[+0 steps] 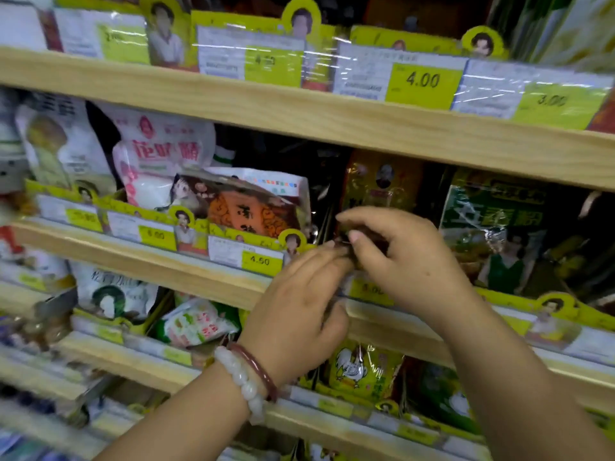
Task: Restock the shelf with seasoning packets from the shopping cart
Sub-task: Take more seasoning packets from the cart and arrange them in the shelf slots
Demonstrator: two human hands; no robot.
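both hands (pixel 349 257) crowd the wooden shelf edge (pixel 186 271).

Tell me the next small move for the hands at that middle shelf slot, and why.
Probably ease the dark packet back into the slot and let go. The right hand pinches it at the shelf front, just ahead of the gold packets standing there, and the left hand touches its near edge. It is not yet seated behind the price strip.
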